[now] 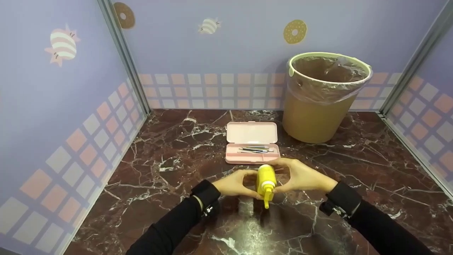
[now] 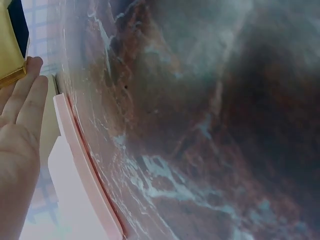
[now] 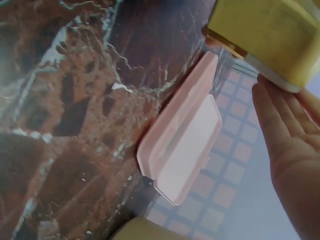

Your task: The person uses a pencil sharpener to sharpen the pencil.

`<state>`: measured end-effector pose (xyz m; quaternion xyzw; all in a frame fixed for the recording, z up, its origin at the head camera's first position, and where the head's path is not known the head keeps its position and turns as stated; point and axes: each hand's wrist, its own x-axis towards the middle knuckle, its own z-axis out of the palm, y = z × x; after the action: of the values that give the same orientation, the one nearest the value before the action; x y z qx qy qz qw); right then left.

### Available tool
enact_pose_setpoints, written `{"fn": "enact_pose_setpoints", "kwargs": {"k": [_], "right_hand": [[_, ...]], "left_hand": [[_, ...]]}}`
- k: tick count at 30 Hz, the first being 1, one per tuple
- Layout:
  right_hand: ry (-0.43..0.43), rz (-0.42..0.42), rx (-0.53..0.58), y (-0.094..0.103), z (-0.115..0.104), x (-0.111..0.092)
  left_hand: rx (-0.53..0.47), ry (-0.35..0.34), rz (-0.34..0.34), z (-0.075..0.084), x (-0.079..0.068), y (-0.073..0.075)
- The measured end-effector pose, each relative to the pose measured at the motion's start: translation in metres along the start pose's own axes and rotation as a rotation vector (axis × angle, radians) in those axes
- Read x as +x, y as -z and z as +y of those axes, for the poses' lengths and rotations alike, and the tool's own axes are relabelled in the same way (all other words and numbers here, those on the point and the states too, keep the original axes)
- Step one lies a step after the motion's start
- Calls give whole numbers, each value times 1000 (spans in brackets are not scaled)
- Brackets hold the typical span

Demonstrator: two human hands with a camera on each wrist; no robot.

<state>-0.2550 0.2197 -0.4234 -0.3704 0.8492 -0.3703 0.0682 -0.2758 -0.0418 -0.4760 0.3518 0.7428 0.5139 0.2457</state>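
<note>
Both hands hold a yellow hand-crank pencil sharpener [image 1: 266, 174] between them, its crank side facing me. My left hand [image 1: 236, 183] grips it from the left, with thumb and fingers spread around that side. From the right, my right hand [image 1: 300, 176] holds it with fingertips at the far end and thumb near the crank. The right wrist view shows the sharpener's boxy body [image 3: 265, 40] above straight fingers. Just beyond the hands lies an open pink pencil case [image 1: 231, 159], with several slim pencils [image 1: 256, 149] in its long compartment.
A tan waste bin [image 1: 315, 118] lined with a clear plastic bag stands at the back right. Patterned panels [image 1: 212, 53] close off the back and both sides of the dark marbled tabletop [image 1: 170, 198].
</note>
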Motion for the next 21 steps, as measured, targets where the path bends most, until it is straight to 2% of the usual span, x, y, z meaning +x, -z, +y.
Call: {"fn": "enact_pose_setpoints", "kwargs": {"k": [5,8,11,15,18,21], "right_hand": [[-63,111,-22,-10,3,-2],[-93,169,-41,-16,2,-2],[-128,241,-78,-22,0,0],[-166,357,-181,-31,-5,4],[-191,437,-240,-39,-9,8],[-225,487,-257,-46,-10,12]], "left_hand": [[25,-9,87,-2,-5,-1],[144,1,158,1,-11,-6],[266,43,210,6,-17,-14],[309,84,269,12,-20,-26],[342,91,368,12,-16,-35],[434,108,499,12,-10,-43]]}}
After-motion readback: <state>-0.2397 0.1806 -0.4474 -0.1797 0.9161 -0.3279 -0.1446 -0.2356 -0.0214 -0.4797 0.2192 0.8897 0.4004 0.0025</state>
